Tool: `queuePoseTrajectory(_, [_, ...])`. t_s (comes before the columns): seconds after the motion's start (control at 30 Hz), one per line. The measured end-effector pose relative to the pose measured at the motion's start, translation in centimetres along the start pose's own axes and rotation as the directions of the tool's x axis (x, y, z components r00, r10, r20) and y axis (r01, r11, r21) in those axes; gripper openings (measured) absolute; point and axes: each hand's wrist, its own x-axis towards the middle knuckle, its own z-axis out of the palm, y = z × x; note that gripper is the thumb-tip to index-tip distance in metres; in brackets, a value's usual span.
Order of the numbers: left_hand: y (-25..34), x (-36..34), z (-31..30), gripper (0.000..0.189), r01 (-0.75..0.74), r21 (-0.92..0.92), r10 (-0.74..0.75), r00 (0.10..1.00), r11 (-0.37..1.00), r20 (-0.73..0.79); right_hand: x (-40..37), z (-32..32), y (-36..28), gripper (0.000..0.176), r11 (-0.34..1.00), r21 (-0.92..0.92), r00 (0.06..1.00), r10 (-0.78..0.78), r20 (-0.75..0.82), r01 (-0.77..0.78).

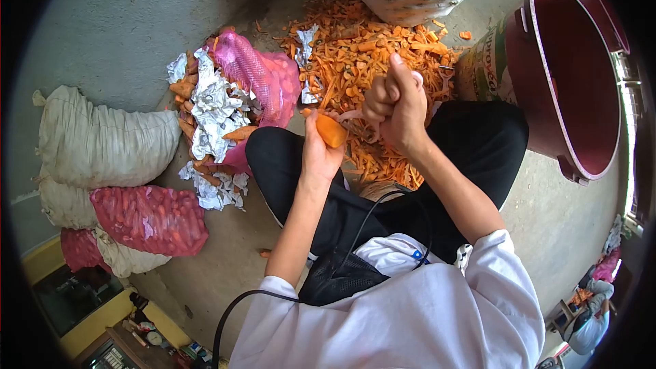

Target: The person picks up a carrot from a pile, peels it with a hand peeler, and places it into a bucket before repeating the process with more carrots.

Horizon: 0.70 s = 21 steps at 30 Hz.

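Around the middle of our view, a pink net bag (277, 82) sits at eleven o'clock. At twelve, our left hand (320, 156) clasps a carrot (332, 132) between thumb and fingers. Our right hand (396, 104), near one, curls closed; we cannot tell around what. A maroon bucket (529, 61) stands at two.

Wall: grey (116, 24), upper left
Yellow frame: around a dark glass panel (72, 297), lower left
Wooden tabletop (130, 348): small items and a round white dial (154, 337)
Far right: another person (588, 328), in a pale top
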Motion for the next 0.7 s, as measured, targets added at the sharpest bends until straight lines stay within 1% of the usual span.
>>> queuePoseTrajectory(0.03, [-0.2, -0.1, 0.3, 0.024, 0.003, -0.002, -0.003, 1.000, 1.000, -0.002, -0.4, 0.5, 0.3, 0.048, 0.998, 0.062, 1.000, 0.020, -0.011, -0.019])
queuePoseTrajectory(0.07, [-0.3, -0.1, 0.5, 0.024, 0.007, -0.004, -0.007, 1.000, 1.000, -0.003, -0.7, 0.8, 0.7, 0.048, 0.997, 0.073, 0.999, 0.035, 0.000, -0.035])
queuePoseTrajectory(0.17, [-0.4, -0.6, 0.7, 0.023, 0.154, 0.117, -0.167, 0.980, 0.981, 0.106, -1.2, 1.8, 1.4, 0.048, 0.994, 0.071, 0.996, 0.082, -0.025, -0.080])
queuePoseTrajectory(0.2, [-0.6, -0.8, 1.1, 0.022, 0.146, 0.077, -0.150, 0.987, 0.986, 0.053, -1.2, 1.7, 1.7, 0.047, 0.991, 0.086, 0.994, 0.106, -0.028, -0.104])
queuePoseTrajectory(0.27, [-1.1, -1.3, 2.6, 0.021, 0.121, -0.001, -0.121, 0.991, 0.993, -0.056, -1.0, 1.9, 0.9, 0.047, 0.994, 0.067, 0.989, 0.092, -0.114, -0.085])
queuePoseTrajectory(0.3, [-1.2, -1.5, 2.7, 0.022, 0.059, 0.049, -0.058, 0.998, 0.997, -0.026, -0.7, 1.9, 0.5, 0.047, 0.995, 0.057, 0.984, 0.088, -0.155, -0.080])
queuePoseTrajectory(0.33, [-1.2, -1.9, 2.7, 0.022, -0.005, 0.097, 0.005, 1.000, 0.995, 0.005, 0.2, 1.0, -0.1, 0.046, 0.984, -0.106, 0.967, -0.163, -0.194, 0.145])
queuePoseTrajectory(0.37, [-1.1, -2.2, 2.7, 0.023, -0.075, 0.141, 0.070, 0.997, 0.987, 0.038, 1.9, -0.8, -1.0, 0.046, 0.897, -0.248, 0.898, -0.410, -0.158, 0.365])
queuePoseTrajectory(0.4, [-0.9, -2.4, 2.7, 0.024, -0.073, 0.109, 0.063, 0.994, 0.991, 0.094, 2.5, -1.0, -3.4, 0.046, 0.933, -0.061, 0.907, -0.359, -0.220, 0.355])
queuePoseTrajectory(0.43, [-0.8, -2.6, 2.5, 0.023, -0.059, 0.092, 0.050, 0.994, 0.994, 0.097, 3.0, -2.2, -5.1, 0.044, 0.936, -0.070, 0.919, -0.353, -0.179, 0.346])
queuePoseTrajectory(0.5, [-0.7, -2.5, 2.2, 0.023, -0.030, 0.052, 0.024, 0.994, 0.998, 0.110, 2.5, -1.7, -6.2, 0.039, 0.948, 0.075, 0.943, -0.297, -0.152, 0.310])
queuePoseTrajectory(0.6, [-0.7, -2.4, 2.1, 0.024, -0.004, 0.046, 0.000, 0.995, 0.999, 0.105, 1.5, -1.7, -5.6, 0.041, 0.964, 0.220, 0.987, -0.133, -0.087, 0.149])
queuePoseTrajectory(0.63, [-0.7, -2.4, 2.0, 0.024, 0.023, 0.036, -0.027, 0.992, 0.999, 0.120, 1.7, -2.4, -5.4, 0.041, 0.953, 0.296, 0.998, -0.062, -0.029, 0.068])
queuePoseTrajectory(0.7, [-0.5, -2.5, 1.9, 0.024, 0.070, 0.014, -0.072, 0.985, 0.997, 0.155, 2.5, -3.0, -4.8, 0.043, 0.995, 0.102, 0.996, -0.014, -0.087, 0.022])
